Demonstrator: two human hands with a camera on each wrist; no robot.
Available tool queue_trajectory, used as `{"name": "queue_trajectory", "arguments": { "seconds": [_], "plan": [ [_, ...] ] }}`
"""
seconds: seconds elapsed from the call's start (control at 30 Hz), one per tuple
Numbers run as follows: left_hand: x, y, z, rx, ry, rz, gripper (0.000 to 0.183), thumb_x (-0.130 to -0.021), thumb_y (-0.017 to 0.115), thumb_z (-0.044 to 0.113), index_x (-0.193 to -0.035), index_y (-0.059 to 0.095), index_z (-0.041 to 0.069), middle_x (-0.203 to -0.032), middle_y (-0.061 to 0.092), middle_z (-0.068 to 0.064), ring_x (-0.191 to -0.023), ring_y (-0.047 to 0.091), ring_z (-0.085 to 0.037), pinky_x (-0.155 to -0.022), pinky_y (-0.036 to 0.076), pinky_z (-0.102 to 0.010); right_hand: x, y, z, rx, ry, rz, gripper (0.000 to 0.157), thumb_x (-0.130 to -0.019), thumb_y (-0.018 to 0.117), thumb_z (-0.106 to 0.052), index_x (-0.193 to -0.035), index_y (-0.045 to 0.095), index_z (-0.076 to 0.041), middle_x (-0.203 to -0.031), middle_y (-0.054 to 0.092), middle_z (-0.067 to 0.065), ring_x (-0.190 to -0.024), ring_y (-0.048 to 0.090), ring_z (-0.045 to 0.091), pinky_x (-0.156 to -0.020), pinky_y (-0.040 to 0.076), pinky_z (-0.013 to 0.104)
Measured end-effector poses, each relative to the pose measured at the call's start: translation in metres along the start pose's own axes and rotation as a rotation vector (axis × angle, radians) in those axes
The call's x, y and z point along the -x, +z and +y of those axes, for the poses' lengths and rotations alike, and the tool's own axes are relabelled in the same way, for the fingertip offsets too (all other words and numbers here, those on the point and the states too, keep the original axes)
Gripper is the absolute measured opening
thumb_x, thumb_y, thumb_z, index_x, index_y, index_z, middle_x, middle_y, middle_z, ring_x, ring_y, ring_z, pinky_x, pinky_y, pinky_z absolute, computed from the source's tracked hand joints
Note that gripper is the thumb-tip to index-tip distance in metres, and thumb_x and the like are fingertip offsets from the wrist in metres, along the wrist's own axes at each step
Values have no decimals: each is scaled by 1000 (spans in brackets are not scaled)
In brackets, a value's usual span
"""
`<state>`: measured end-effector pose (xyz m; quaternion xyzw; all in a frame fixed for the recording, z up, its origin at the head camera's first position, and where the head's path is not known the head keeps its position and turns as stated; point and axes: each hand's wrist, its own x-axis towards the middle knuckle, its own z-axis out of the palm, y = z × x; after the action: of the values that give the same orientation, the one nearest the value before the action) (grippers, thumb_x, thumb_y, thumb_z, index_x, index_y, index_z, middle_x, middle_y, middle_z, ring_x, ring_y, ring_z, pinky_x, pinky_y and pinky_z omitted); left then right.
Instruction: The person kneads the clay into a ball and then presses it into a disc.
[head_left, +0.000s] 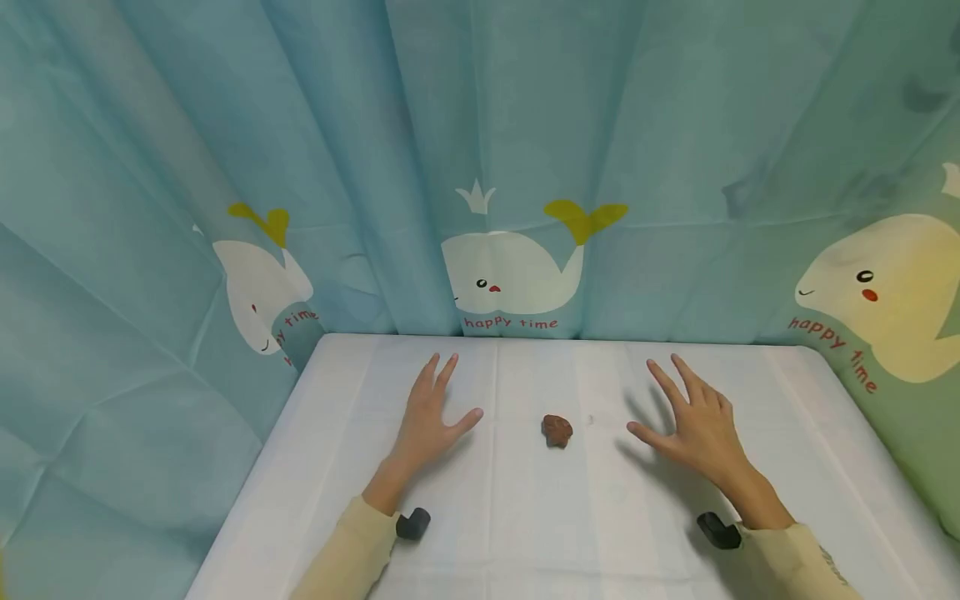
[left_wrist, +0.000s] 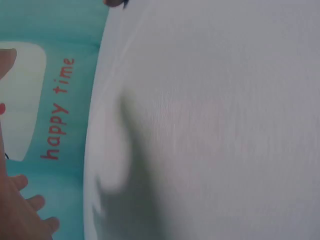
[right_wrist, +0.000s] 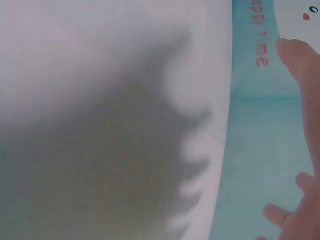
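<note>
A small, lumpy reddish-brown piece (head_left: 557, 431) with an uneven outline lies on the white table between the two hands; its kind is unclear. To its left, my left hand (head_left: 429, 425) hovers with fingers spread and thumb pointing inward, holding nothing. My right hand (head_left: 697, 425) is raised on the other side, fingers apart and thumb toward the brown piece, also holding nothing. Shadows fall on the cloth beneath both hands. Part of the left hand (left_wrist: 17, 210) shows at the left wrist view's edge; the right hand (right_wrist: 300, 200) shows along the right side of the other wrist view.
A white cloth with faint stripes covers the table (head_left: 525, 533). Blue-green curtains (head_left: 675, 150) with printed whales hang behind it and at both sides. A black wrist device (head_left: 413, 524) sits at the left cuff, another black device (head_left: 718, 531) at the right.
</note>
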<state>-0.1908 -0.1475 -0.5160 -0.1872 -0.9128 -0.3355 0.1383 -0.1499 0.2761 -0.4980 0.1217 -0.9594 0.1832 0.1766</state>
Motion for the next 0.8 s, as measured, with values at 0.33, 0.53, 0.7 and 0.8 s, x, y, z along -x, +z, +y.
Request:
{"name": "queue_trajectory", "arguments": {
  "seconds": [0.33,0.53,0.7,0.8],
  "plan": [
    [-2,15,14,279,-12,-26,88,-94,73,34,-164,24,14,-165,26,-18,-152,26,-38,-116,26,-65,-21,21,-30,-117,-51,-165,95,-83,82,-51,-161,33,-29,-154,42,18,-114,58,50,-84,41,67],
    [-5,21,18,374,4,2,82,-97,69,30,-163,25,9,-164,30,-16,-151,29,-35,-118,29,-58,-28,38,-45,-212,-71,-247,89,-84,84,-45,-159,39,-27,-147,51,15,-122,56,43,-86,42,65],
    [-7,22,20,470,-23,15,77,-98,68,23,-161,27,6,-164,31,-18,-149,32,-39,-117,31,-57,-32,45,-62,-262,-104,-284,83,-83,86,-38,-155,47,-22,-138,60,11,-113,59,35,-85,43,59],
    [-10,23,24,540,-71,1,75,-99,65,18,-162,25,8,-163,30,-22,-146,33,-48,-114,30,-65,-34,48,-69,-290,-129,-301,79,-82,87,-35,-151,51,-19,-127,66,6,-104,59,29,-81,41,50]
  ]
}}
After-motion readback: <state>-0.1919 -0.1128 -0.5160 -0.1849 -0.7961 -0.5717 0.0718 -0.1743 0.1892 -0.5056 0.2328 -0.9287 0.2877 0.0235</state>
